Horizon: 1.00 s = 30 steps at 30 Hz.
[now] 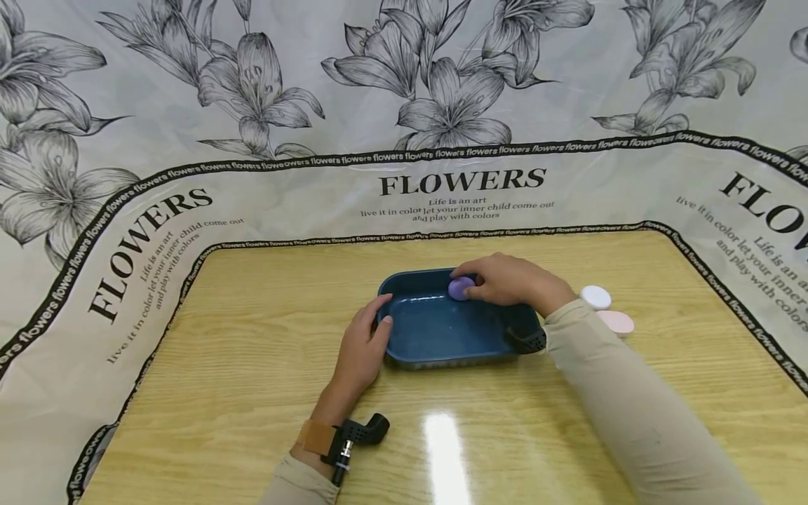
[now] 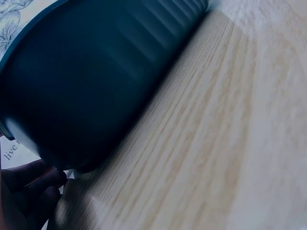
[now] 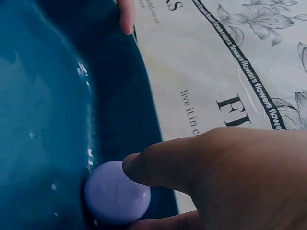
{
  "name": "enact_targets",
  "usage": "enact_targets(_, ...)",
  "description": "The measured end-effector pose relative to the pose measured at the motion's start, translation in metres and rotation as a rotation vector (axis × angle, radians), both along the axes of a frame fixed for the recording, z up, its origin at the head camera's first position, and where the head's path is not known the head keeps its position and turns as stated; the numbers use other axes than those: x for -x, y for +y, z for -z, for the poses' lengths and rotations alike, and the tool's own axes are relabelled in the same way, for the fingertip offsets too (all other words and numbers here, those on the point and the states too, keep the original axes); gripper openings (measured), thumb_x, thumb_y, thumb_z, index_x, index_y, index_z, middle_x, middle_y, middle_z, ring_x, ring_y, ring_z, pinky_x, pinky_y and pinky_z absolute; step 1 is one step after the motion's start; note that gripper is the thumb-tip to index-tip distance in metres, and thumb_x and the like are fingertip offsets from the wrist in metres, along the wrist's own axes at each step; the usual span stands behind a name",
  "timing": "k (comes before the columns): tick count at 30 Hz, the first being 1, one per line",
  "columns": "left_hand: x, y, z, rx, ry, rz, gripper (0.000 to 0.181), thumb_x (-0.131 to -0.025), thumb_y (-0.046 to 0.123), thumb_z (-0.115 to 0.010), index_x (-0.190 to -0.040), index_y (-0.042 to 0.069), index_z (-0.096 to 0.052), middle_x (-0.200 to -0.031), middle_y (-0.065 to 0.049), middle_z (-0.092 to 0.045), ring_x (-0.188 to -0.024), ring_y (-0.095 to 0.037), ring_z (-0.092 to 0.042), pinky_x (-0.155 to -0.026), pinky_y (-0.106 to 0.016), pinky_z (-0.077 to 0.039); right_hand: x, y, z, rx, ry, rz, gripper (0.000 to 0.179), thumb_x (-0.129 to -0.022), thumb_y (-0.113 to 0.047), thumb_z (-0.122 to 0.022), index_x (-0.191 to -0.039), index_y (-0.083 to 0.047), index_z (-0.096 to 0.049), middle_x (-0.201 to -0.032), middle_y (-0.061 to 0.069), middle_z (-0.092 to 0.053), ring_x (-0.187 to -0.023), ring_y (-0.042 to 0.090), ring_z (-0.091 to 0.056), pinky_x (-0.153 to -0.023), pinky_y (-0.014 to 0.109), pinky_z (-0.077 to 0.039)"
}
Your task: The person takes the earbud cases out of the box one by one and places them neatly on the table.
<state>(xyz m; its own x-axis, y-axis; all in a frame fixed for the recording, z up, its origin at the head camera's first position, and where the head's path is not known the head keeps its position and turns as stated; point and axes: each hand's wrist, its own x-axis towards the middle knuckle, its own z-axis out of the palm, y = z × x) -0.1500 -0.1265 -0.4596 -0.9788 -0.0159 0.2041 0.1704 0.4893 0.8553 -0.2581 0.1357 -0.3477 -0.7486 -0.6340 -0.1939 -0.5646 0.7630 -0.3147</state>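
A dark blue rectangular basin (image 1: pixel 442 333) with rounded corners stands on the wooden table. At its left end my left hand (image 1: pixel 362 344) grips the rim, thumb and a finger reaching over the edge. Other fingers (image 2: pixel 36 191) of that hand curl against the outer wall low down in the left wrist view. Over the basin's far side, my right hand (image 1: pixel 508 279) pinches a purple round soap (image 1: pixel 461 288) between thumb and fingers. In the right wrist view the soap (image 3: pixel 117 194) is inside the basin, close to the wall. Whether it touches the floor I cannot tell.
Right of the basin, beside my right forearm, lie a white round soap (image 1: pixel 595 297) and a pink oval soap (image 1: pixel 616 323). The sleeve partly covers the pink one. A flower-printed cloth (image 1: pixel 454 105) rises behind and along the sides of the table (image 1: pixel 265 337).
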Motion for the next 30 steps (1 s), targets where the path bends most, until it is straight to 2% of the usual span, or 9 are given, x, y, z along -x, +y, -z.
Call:
enact_targets(11,-0.001,0.001,0.002,-0.012,0.017,-0.004,0.040,-0.106,0.027,-0.048,-0.146,0.027,-0.052,-0.146,-0.001,-0.050,-0.136,-0.018,-0.045,-0.112,-0.047,-0.037,0.000,-0.007,0.013,-0.005,0.016,-0.040,0.041,-0.095,-0.020,-0.066,-0.136,-0.014,-0.063,-0.122,0.013,-0.067,-0.108,0.029,-0.062,-0.096,0.051,-0.048)
enact_targets(23,0.000,0.000,0.002,-0.011,0.022,0.004,0.041,-0.106,0.032,-0.046,-0.146,0.029,-0.051,-0.148,0.000,-0.049,-0.137,-0.017,-0.043,-0.112,-0.046,-0.036,-0.002,-0.006,0.016,0.056,-0.007,-0.043,0.036,-0.092,-0.018,-0.072,-0.127,-0.011,-0.067,-0.115,0.011,-0.068,-0.104,0.027,-0.061,-0.094,0.049,-0.049)
enact_targets(30,0.001,0.000,0.003,-0.007,0.028,0.006,0.040,-0.106,0.031,-0.047,-0.146,0.028,-0.052,-0.148,0.000,-0.049,-0.137,-0.017,-0.044,-0.112,-0.046,-0.036,-0.003,-0.004,0.022,0.074,-0.045,-0.047,0.026,-0.092,-0.020,-0.074,-0.116,-0.013,-0.068,-0.105,0.005,-0.066,-0.094,0.021,-0.059,-0.088,0.044,-0.050)
